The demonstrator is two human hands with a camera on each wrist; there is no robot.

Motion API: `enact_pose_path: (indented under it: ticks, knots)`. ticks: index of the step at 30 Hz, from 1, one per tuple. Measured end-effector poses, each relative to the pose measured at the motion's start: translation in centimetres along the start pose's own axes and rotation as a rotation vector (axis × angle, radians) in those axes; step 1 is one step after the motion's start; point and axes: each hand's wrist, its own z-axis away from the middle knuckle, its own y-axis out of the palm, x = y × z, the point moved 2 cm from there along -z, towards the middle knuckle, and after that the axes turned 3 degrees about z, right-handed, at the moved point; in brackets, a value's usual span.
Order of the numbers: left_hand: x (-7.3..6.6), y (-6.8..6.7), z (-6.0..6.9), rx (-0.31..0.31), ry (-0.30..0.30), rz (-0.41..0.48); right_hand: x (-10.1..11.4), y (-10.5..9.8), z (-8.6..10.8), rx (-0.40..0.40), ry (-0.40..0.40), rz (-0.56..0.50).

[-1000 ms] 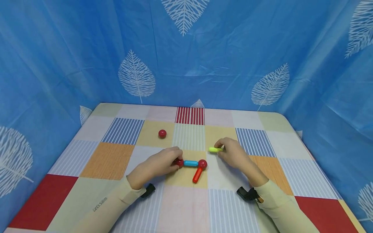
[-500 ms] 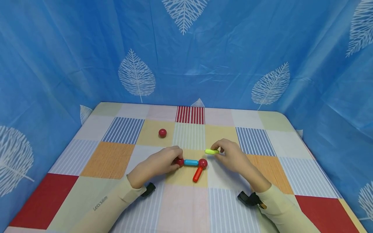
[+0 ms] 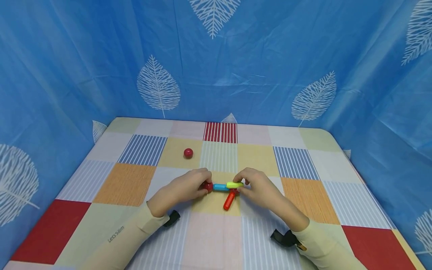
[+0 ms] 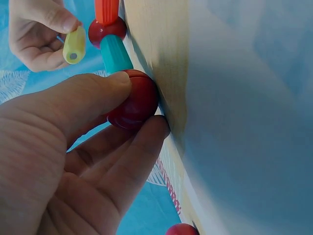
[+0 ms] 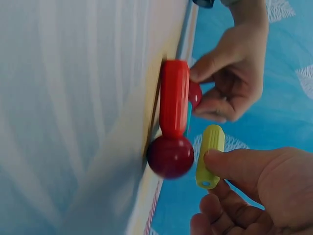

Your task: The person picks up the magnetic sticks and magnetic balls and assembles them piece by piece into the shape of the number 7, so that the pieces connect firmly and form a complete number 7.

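My left hand (image 3: pixel 187 185) pinches a dark red ball (image 4: pixel 139 100) between thumb and fingers, low over the table. From that ball a blue rod (image 3: pixel 220 187) runs to a second red ball (image 5: pixel 170 156), and a red rod (image 3: pixel 228 201) sticks out from this one toward the near side. My right hand (image 3: pixel 258 185) pinches a yellow-green rod (image 5: pixel 210 156) between thumb and fingers. In the head view this rod overlaps the second ball and the end of the blue rod; both wrist views show it apart from them. A metal-like dot shows on its end.
A loose red ball (image 3: pixel 188 153) lies farther back on the left. The table wears a patchwork cloth (image 3: pixel 216 232), and blue curtains (image 3: pixel 216 75) with white leaf prints stand behind it and at both sides.
My right hand has moved left and nearer with the yellow-green rod, from right of the joined pieces to over the second ball. The left hand has kept its place on its ball.
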Motion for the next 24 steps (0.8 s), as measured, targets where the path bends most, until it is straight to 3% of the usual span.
enact_pose_path:
  ticks: [9, 24]
  knots:
    - [0.0, -0.1, 0.1, -0.012, 0.018, 0.009, 1.4, 1.3, -0.2, 0.041, -0.088, -0.048]
    - [0.0, -0.2, 0.1, -0.02, 0.03, 0.023, 3.9, 3.0, -0.2, 0.159, -0.156, -0.008]
